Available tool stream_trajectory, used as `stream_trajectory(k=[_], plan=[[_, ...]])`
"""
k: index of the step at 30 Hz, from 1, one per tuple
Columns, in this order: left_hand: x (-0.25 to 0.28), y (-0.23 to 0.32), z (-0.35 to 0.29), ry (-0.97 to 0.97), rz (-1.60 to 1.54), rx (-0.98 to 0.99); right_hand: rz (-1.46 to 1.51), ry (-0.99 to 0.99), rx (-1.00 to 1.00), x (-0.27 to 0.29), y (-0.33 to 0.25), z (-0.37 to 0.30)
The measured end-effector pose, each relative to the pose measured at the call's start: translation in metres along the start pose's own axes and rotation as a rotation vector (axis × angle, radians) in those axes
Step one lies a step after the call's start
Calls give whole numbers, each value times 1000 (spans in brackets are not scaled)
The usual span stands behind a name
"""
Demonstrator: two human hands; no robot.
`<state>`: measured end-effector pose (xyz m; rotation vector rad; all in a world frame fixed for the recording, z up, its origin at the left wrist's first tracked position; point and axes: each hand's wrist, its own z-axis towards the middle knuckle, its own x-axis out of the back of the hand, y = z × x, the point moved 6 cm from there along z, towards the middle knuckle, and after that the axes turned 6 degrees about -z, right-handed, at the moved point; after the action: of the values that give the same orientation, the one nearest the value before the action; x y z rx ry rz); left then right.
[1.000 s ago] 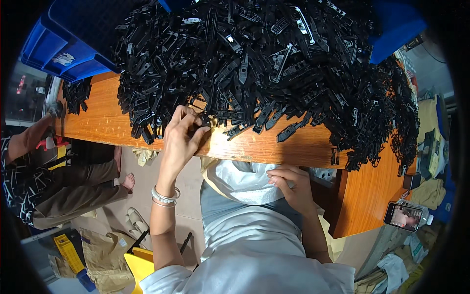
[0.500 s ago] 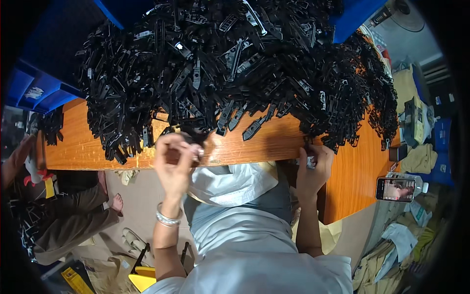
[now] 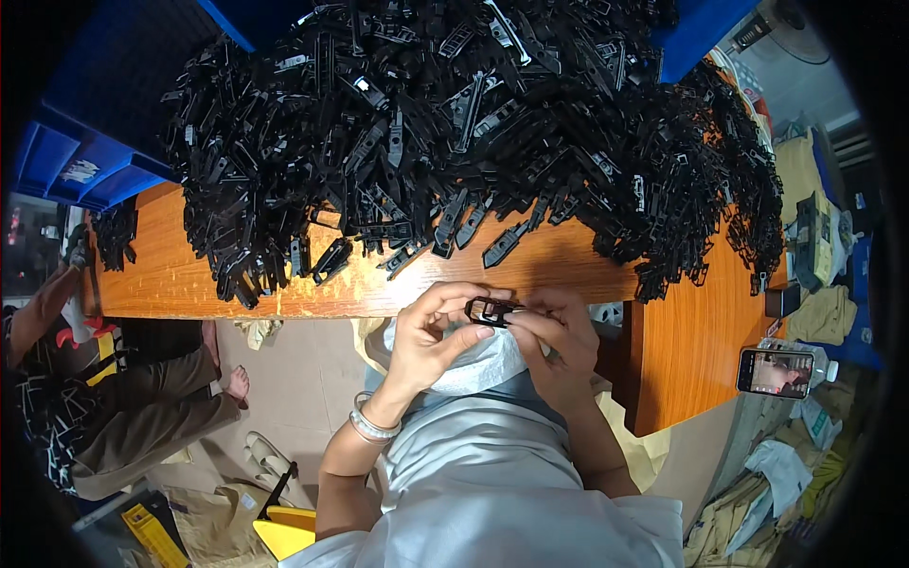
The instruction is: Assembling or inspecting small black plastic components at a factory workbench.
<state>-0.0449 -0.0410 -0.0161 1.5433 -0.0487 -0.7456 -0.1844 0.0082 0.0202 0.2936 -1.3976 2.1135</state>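
At the table's front edge, both my hands meet around a small black plastic frame piece (image 3: 486,310) with an open middle. My left hand (image 3: 434,333) pinches its left end between thumb and fingers. The closed fingertips of my right hand (image 3: 559,343) grip its right end; whether they hold a second small part is hidden. Beyond my hands, a large heap of narrow black plastic parts (image 3: 379,133) spreads over the wooden table (image 3: 218,289). A few loose parts, such as a flat pointed one (image 3: 505,246), lie at the heap's near edge.
A white bag (image 3: 473,371) lies over my lap, below the table edge. Blue bins (image 3: 85,166) flank the heap. At right are a phone (image 3: 775,372) and a small dark box (image 3: 782,302). Another person's leg (image 3: 161,435) and arm (image 3: 43,308) show at left.
My hands have come together from wide apart, the left moving right and the right moving left. The black frame piece now shows between them. The view has shifted slightly.
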Motion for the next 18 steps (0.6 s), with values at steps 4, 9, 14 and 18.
stream_trajectory(k=[4, 9, 14, 18], plan=[[-1, 1, 1, -13, -20, -5, 9, -50, -23, -1, 0, 1], [1, 3, 1, -1, 93, -38, -33, -69, -23, -1, -1, 1], [-7, 15, 5, -26, 539, -89, 184, -219, -118, -12, 6, -3], [-38, 29, 7, -160, 980, -460, 409, -160, -413, -13, 32, -19]])
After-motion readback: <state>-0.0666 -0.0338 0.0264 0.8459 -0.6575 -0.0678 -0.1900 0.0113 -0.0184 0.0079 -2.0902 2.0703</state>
